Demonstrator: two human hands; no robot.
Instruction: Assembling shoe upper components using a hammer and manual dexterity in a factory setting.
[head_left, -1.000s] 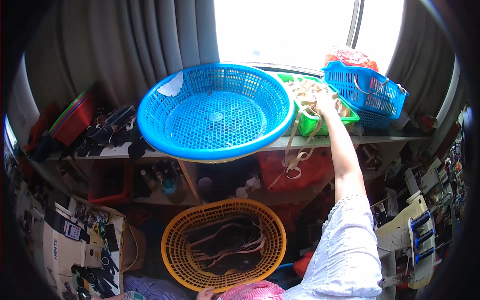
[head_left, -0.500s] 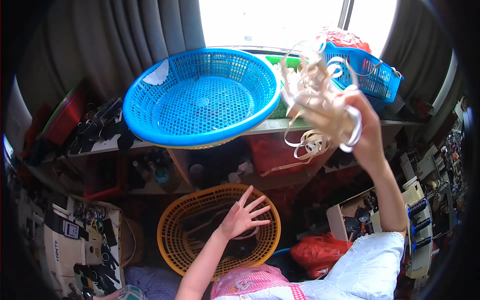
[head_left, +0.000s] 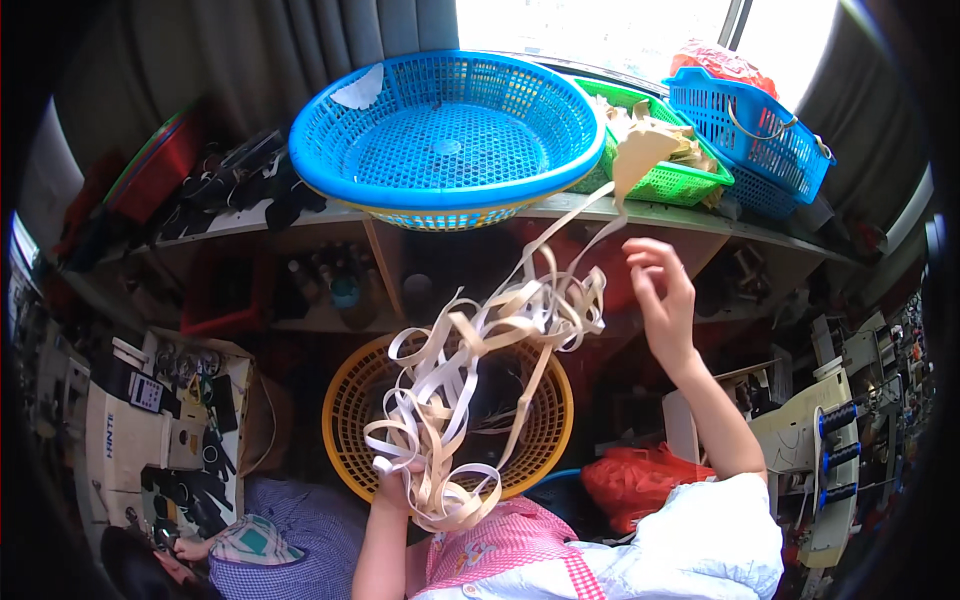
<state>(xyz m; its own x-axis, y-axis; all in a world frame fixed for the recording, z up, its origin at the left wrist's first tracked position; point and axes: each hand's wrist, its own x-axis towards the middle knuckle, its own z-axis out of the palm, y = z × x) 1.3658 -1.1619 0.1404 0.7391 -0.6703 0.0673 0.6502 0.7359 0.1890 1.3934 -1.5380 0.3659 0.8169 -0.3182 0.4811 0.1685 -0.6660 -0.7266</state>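
A tangled bundle of beige and white strips (head_left: 440,405) hangs over the orange basket (head_left: 337,455), and my left hand (head_left: 393,488) is closed on its lower end. Strips hide most of those fingers. From the bundle, two long strips run up to a wider beige piece (head_left: 640,152) in front of the green basket (head_left: 690,188); I cannot tell whether it rests there or hangs free. My right hand (head_left: 665,300) is raised to the right of the strips, fingers bent and apart, holding nothing.
A big blue round basket (head_left: 445,195) stands on the shelf by the window, with blue baskets (head_left: 740,115) at its right. Below lies a red plastic bag (head_left: 640,485). Sewing machines flank me, and a person in a checked blue garment (head_left: 290,540) sits at lower left.
The strips have passed from my right hand to my left and now hang over the orange basket. My right hand has lowered and let go; my left has closed and drawn nearer.
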